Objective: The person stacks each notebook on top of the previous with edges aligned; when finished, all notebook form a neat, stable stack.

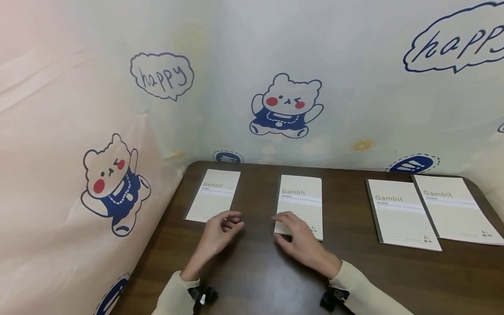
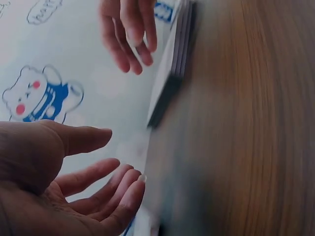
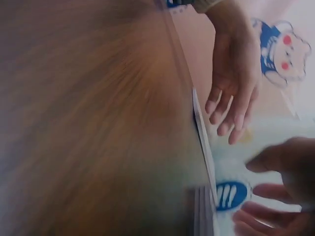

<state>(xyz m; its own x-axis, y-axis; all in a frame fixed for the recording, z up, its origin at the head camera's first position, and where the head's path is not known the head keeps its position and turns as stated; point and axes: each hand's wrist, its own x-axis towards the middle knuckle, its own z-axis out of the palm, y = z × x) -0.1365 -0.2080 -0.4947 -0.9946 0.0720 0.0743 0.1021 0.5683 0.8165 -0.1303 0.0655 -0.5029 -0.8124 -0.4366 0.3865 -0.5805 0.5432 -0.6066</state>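
A white-covered notebook [image 1: 214, 192] lettered "Gambit" lies at the table's far left. Near its lower right corner is my left hand [image 1: 221, 234], fingers loosely bent, holding nothing. In the middle lies another Gambit notebook [image 1: 300, 199]; layered edges [image 2: 181, 42] in the left wrist view show it tops a small stack. Above the lower part of that stack hovers my right hand [image 1: 303, 243], with thumb and fingers apart and nothing between them. In the right wrist view, the left notebook [image 3: 203, 132] appears edge-on beyond the stack [image 3: 203, 214].
Two more Gambit notebooks, one [image 1: 403, 214] beside another [image 1: 458, 208], lie at the right, their edges meeting or slightly overlapping. Under everything is a dark brown wooden table [image 1: 260, 280]. A printed cloth [image 1: 220, 100] with bears hangs behind and at the left.
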